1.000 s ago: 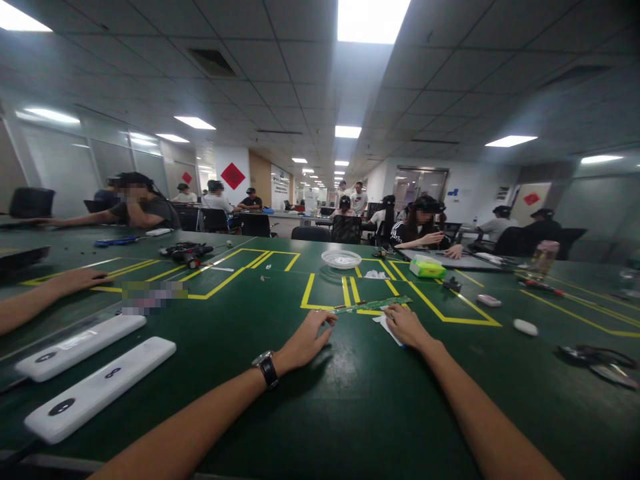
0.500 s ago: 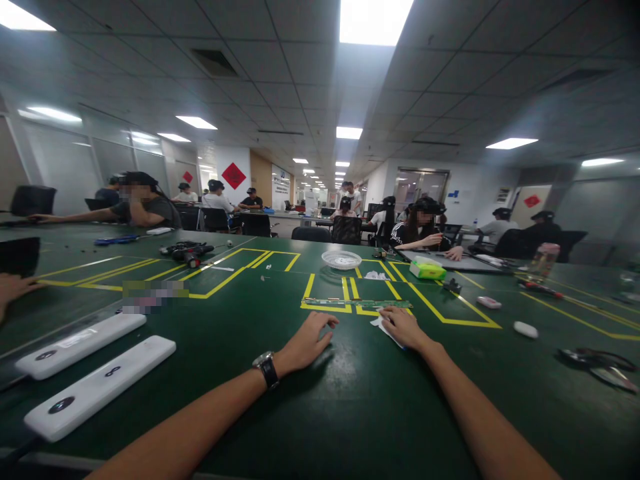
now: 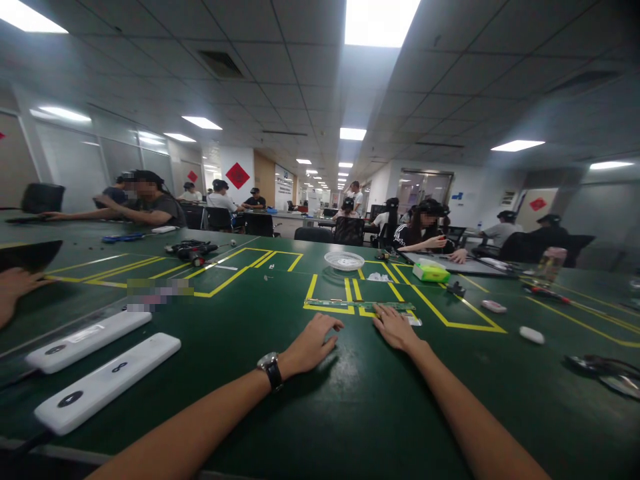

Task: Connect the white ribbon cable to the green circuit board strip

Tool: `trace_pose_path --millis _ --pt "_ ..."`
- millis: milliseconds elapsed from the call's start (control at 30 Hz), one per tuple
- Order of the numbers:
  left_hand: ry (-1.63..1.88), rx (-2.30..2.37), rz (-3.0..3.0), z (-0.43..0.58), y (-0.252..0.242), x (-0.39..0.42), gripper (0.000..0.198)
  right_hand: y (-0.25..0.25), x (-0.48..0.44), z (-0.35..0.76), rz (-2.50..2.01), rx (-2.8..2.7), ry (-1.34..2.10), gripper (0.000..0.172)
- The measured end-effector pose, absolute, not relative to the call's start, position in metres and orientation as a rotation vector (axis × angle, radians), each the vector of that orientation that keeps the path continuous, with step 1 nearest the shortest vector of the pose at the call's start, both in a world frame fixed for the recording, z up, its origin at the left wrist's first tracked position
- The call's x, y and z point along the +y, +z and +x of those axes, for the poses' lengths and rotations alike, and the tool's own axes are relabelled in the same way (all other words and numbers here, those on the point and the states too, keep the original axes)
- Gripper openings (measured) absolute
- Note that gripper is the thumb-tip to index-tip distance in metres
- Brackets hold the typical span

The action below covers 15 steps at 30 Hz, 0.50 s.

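A long, narrow green circuit board lies across yellow tape marks on the table. My right hand rests palm down at its near edge, fingers stretched out and the fingertips at the board. A piece of white tissue lies flat just right of those fingers, partly hidden by the hand. My left hand, with a watch on the wrist, hovers or rests near the board's left half. Its fingers are loosely curled and apart, holding nothing.
Two white power strips lie at left. Beyond the board stand a clear plastic dish, crumpled tissue and a green tissue pack. A power drill lies at back left; a co-worker's hand is at far left.
The white tissue, previously under my right hand, now lies to its right, and that hand has shifted slightly left with fingers at the board. My left hand stays in nearly the same place.
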<state>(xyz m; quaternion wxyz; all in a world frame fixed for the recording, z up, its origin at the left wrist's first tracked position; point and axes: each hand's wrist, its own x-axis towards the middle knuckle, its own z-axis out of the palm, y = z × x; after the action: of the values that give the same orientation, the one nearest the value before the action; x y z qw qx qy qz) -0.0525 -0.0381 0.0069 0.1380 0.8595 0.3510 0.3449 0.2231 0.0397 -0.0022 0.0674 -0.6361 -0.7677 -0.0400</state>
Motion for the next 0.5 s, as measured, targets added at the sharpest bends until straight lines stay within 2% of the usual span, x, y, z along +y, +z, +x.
trace_pose_path --millis 133,400,500 --pt "1.008 1.005 2.507 -0.053 0.006 -0.038 0.029 -0.003 0.040 0.222 -1.826 -2.381 -0.006 0.059" --pt "1.069 1.014 2.480 -0.054 0.012 -0.040 0.026 0.011 0.019 0.214 -1.436 -2.498 0.103 0.039" --pt "1.094 1.036 2.471 -0.055 0.013 -0.039 0.025 0.016 0.008 0.197 -1.339 -2.517 0.079 0.039"
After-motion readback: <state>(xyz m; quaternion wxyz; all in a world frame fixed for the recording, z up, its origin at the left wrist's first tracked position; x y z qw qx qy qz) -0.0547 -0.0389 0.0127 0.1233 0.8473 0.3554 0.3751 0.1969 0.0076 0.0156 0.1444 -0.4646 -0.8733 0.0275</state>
